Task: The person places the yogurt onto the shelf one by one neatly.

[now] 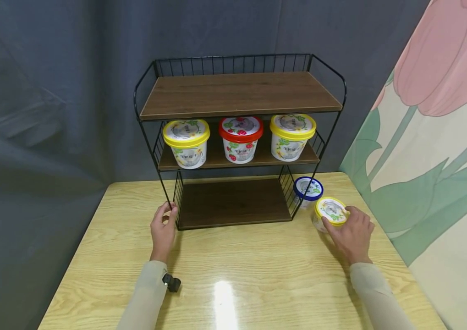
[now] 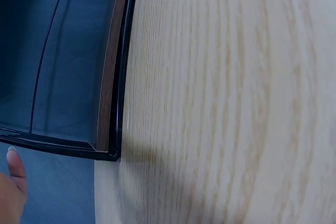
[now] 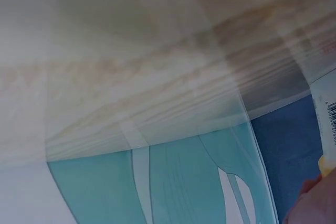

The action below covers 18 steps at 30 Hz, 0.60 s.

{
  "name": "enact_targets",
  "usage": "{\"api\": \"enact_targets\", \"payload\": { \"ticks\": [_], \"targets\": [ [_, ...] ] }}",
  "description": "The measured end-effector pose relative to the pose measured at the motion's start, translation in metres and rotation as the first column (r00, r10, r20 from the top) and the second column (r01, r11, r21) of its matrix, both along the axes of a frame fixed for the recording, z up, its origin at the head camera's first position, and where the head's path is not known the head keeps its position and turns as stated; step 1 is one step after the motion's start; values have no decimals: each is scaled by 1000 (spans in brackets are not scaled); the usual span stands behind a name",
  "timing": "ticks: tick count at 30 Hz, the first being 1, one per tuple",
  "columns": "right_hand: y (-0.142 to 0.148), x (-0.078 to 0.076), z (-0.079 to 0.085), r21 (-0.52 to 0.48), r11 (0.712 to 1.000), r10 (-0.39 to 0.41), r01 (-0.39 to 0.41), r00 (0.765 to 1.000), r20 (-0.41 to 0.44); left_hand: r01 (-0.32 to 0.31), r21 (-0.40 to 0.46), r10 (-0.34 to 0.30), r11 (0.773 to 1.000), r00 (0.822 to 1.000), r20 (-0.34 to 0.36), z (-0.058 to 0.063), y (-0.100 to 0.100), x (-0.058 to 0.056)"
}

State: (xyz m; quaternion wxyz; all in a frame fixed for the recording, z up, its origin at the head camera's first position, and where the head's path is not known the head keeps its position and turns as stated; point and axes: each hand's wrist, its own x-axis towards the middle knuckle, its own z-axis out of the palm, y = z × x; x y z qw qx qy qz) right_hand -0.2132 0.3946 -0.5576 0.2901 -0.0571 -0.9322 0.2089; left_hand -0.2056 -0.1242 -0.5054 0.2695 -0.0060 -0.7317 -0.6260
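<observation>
A black wire rack (image 1: pixel 241 113) with brown wooden shelves stands on the table. My left hand (image 1: pixel 164 231) holds its left front post low down; in the left wrist view the thumb (image 2: pixel 16 166) shows beside the frame. My right hand (image 1: pixel 354 233) grips a white tub with a yellow lid (image 1: pixel 331 210) by its rim, thumb on the near side and fingers on the far right. That tub is on the right, outside the rack; its side (image 3: pixel 328 116) with a barcode shows in the right wrist view. Behind it stands a blue-lidded tub (image 1: pixel 308 189), partly behind the rack's post.
On the middle shelf (image 1: pixel 217 160) stand a yellow-lidded tub (image 1: pixel 186 144), a red-lidded tub (image 1: pixel 241 140) and another yellow-lidded tub (image 1: pixel 293 137). A dark curtain (image 1: pixel 52 137) hangs behind the table (image 1: pixel 217 261). At the right is a wall with tulip pictures (image 1: pixel 435 160).
</observation>
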Motion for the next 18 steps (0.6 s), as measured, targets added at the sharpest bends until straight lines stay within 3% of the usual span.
{"api": "enact_targets", "payload": {
  "ticks": [6,12,18],
  "targets": [
    [8,0,-1,-36,996,83,-83,996,-12,11,9,-11,1000,1000,-2,-1,0,-1],
    [12,2,2,1,988,152,-152,988,13,18,22,-18,1000,1000,14,-2,-1,-1],
    [10,5,3,20,995,101,-102,994,37,34,35,-35,999,998,51,-1,-1,1]
  ]
}}
